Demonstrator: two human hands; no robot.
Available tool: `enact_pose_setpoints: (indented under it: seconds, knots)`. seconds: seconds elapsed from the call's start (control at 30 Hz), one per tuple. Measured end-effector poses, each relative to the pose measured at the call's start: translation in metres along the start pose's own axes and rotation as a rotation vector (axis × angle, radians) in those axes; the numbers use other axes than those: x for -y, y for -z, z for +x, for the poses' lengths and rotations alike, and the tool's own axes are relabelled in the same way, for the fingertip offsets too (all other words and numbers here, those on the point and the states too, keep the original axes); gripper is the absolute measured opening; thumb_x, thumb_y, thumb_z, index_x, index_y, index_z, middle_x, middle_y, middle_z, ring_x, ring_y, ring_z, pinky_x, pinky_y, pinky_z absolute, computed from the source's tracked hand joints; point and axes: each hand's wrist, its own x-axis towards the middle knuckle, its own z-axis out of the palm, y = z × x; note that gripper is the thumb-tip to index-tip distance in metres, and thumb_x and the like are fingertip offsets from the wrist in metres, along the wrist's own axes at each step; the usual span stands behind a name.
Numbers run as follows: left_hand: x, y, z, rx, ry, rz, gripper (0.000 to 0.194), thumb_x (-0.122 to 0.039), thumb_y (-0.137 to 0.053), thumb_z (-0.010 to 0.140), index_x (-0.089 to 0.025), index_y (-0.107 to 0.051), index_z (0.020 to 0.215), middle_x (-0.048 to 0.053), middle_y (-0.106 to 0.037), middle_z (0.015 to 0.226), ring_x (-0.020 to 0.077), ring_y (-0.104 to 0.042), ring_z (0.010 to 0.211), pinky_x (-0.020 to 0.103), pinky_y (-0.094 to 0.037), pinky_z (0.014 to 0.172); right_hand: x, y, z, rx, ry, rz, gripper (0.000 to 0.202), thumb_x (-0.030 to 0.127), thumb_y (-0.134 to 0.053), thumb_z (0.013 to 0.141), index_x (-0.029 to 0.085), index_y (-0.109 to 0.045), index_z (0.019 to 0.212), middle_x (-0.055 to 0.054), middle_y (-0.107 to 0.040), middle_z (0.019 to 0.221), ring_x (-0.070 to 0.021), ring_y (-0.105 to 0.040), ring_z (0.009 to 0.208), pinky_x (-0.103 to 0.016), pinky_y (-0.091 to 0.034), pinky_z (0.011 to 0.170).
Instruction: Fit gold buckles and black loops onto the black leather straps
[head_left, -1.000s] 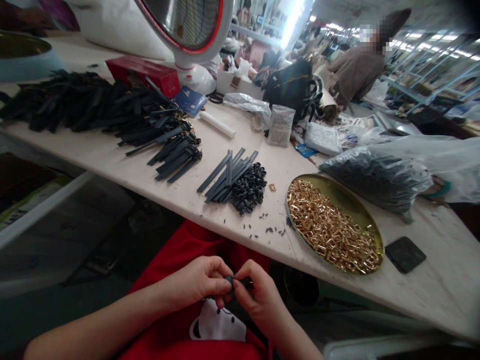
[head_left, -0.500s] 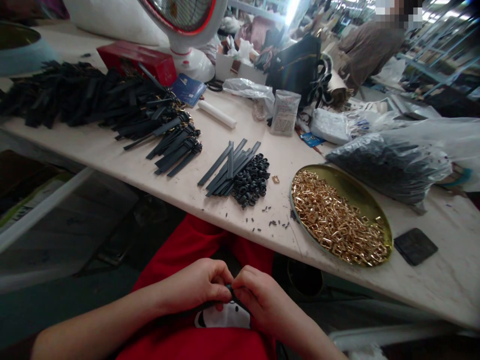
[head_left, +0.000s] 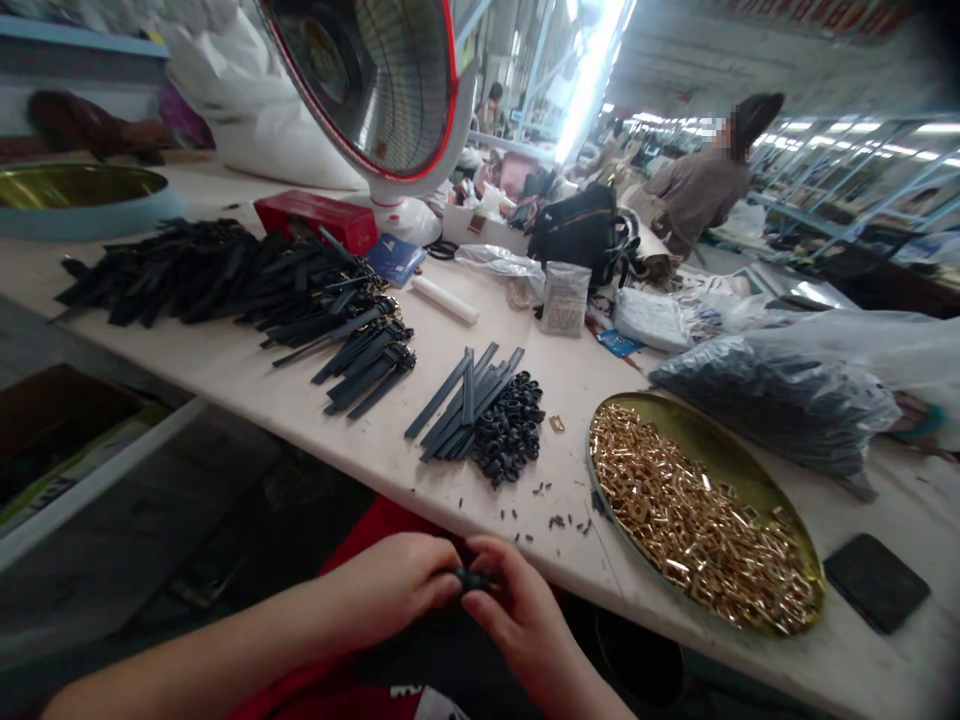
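Note:
Over my lap, below the table's front edge, my left hand (head_left: 420, 575) and my right hand (head_left: 514, 595) meet fingertip to fingertip. Both are closed on a small dark strap piece (head_left: 471, 580), mostly hidden by the fingers. Ahead of them on the table lie flat dark straps (head_left: 465, 400) beside a heap of small black loops (head_left: 510, 430). A single gold buckle (head_left: 556, 424) rests right of the loops. To the right stands a round tray (head_left: 750, 470) full of gold buckles (head_left: 690, 520).
A large pile of dark straps with gold fittings (head_left: 225, 275) covers the left of the table. Behind are a red-rimmed heater (head_left: 450, 100), a red box (head_left: 315, 220) and a black bag (head_left: 574, 235). A plastic bag (head_left: 780, 390) and black square pad (head_left: 876, 580) lie right.
The view has tilted upward, so the table sits lower in the picture. My hands stay together, and more of the dark piece now shows between my fingers.

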Motion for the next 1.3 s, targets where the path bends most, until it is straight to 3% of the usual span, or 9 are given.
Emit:
enact_pose_setpoints:
  seconds: [0.1, 0.2, 0.37, 0.5, 0.57, 0.83, 1.03, 1.2, 1.3]
  knots:
    - [0.023, 0.06, 0.034, -0.417, 0.001, 0.312, 0.03, -0.034, -0.038, 0.086, -0.018, -0.061, 0.095, 0.006, -0.064, 0.09, 0.0195, -0.058, 0.085, 0.026, -0.041, 0.074, -0.006, 0.013, 0.035, -0.231, 0.045, 0.007, 0.051, 0.025, -0.055, 0.079, 0.024, -0.034, 0.126, -0.005, -0.055, 0.108, -0.0132, -0.055, 0.07, -0.027, -0.045, 0.065]
    - [0.061, 0.123, 0.071, -0.775, 0.199, 0.679, 0.032, -0.034, -0.039, 0.086, -0.015, -0.06, 0.1, 0.011, -0.06, 0.097, 0.0241, -0.054, 0.093, 0.032, -0.038, 0.083, -0.015, 0.028, 0.058, -0.332, 0.071, -0.118, 0.036, 0.03, -0.049, 0.083, 0.023, -0.045, 0.118, -0.007, -0.057, 0.103, -0.0143, -0.054, 0.067, -0.028, -0.045, 0.062]
    - [0.099, 0.169, 0.105, -0.922, 0.295, 0.789, 0.039, -0.034, -0.045, 0.084, -0.012, -0.049, 0.116, 0.015, -0.055, 0.108, 0.0284, -0.051, 0.097, 0.037, -0.038, 0.084, -0.041, 0.042, 0.067, -0.482, 0.155, -0.236, 0.021, 0.03, -0.05, 0.083, 0.024, -0.057, 0.102, -0.008, -0.06, 0.095, -0.0202, -0.055, 0.076, -0.033, -0.044, 0.069]
    - [0.07, 0.144, 0.125, -0.864, 0.132, 0.778, 0.035, -0.029, -0.044, 0.086, -0.016, -0.048, 0.118, 0.015, -0.05, 0.119, 0.0291, -0.047, 0.106, 0.041, -0.034, 0.09, -0.061, 0.045, 0.069, -0.531, 0.242, -0.208, 0.017, 0.028, -0.048, 0.084, 0.026, -0.061, 0.096, -0.008, -0.063, 0.089, -0.0242, -0.057, 0.084, -0.037, -0.043, 0.075]
    - [0.047, 0.126, 0.144, -0.608, 0.09, 0.643, 0.027, -0.029, -0.038, 0.088, -0.017, -0.057, 0.102, 0.013, -0.058, 0.106, 0.0261, -0.051, 0.102, 0.038, -0.035, 0.089, -0.067, 0.045, 0.07, -0.529, 0.256, -0.21, 0.018, 0.027, -0.048, 0.084, 0.027, -0.061, 0.096, -0.008, -0.064, 0.087, -0.0243, -0.058, 0.083, -0.038, -0.044, 0.074]
    - [0.017, 0.109, 0.204, -0.485, 0.259, 0.458, 0.023, -0.016, -0.046, 0.078, -0.007, -0.056, 0.097, 0.022, -0.065, 0.089, 0.031, -0.063, 0.085, 0.039, -0.046, 0.073, -0.06, 0.05, 0.064, -0.476, 0.211, -0.312, 0.019, 0.02, -0.044, 0.086, 0.025, -0.058, 0.097, -0.007, -0.064, 0.092, -0.0211, -0.058, 0.087, -0.035, -0.045, 0.077]
    - [0.004, 0.112, 0.168, -0.498, 0.19, 0.228, 0.034, -0.008, -0.039, 0.075, -0.01, -0.053, 0.106, 0.016, -0.062, 0.104, 0.0232, -0.058, 0.099, 0.031, -0.044, 0.082, -0.031, 0.099, 0.097, -0.562, 0.125, -0.68, 0.025, 0.02, -0.039, 0.087, 0.015, -0.05, 0.109, -0.01, -0.059, 0.099, -0.0183, -0.057, 0.087, -0.031, -0.046, 0.077]
    - [-0.026, 0.07, 0.108, -0.331, 0.142, -0.115, 0.046, -0.006, -0.036, 0.066, -0.01, -0.049, 0.111, 0.008, -0.064, 0.094, 0.013, -0.064, 0.068, 0.02, -0.048, 0.052, -0.019, 0.134, 0.148, -0.488, 0.009, -0.979, 0.023, 0.017, -0.043, 0.084, 0.013, -0.059, 0.1, -0.012, -0.059, 0.098, -0.0199, -0.057, 0.088, -0.029, -0.041, 0.076]
    - [-0.034, 0.04, 0.074, -0.168, 0.2, -0.659, 0.049, -0.005, -0.044, 0.061, -0.012, -0.05, 0.109, 0.007, -0.059, 0.097, 0.0118, -0.061, 0.072, 0.017, -0.048, 0.053, -0.017, 0.134, 0.157, -0.404, -0.045, -1.055, 0.017, 0.015, -0.048, 0.08, 0.014, -0.063, 0.088, -0.011, -0.06, 0.087, -0.0196, -0.059, 0.076, -0.028, -0.04, 0.067]
